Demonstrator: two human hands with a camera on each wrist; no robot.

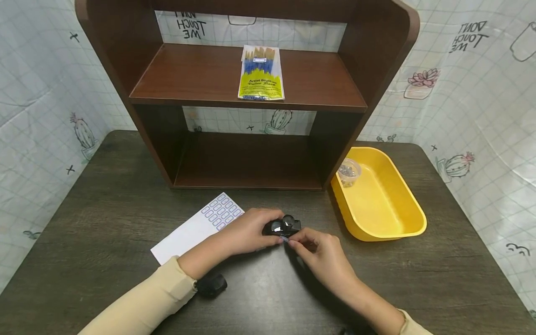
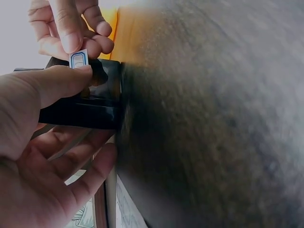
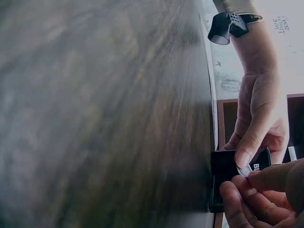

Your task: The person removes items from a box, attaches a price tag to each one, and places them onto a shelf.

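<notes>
A glossy black object (image 1: pixel 283 225) with a rounded top and white lettering on one side stands on the table before the shelf. My left hand (image 1: pixel 250 229) grips it, thumb on the near side and fingers behind. A small white label sticker (image 2: pixel 78 59) with a blue border lies against that near side, under the tip of my left thumb. From the right, my right hand (image 1: pixel 322 256) pinches the sticker's other edge between thumb and index finger. The sheet of blue-bordered labels (image 1: pixel 222 211) lies left of the black object, partly covered by my left forearm.
A dark brown two-tier shelf (image 1: pixel 247 181) stands at the back, with a pack of artist brushes (image 1: pixel 261 74) on its upper board. To the right sits a yellow tray (image 1: pixel 385 195) with a small clear tub (image 1: pixel 349 171) of metallic bits in its corner.
</notes>
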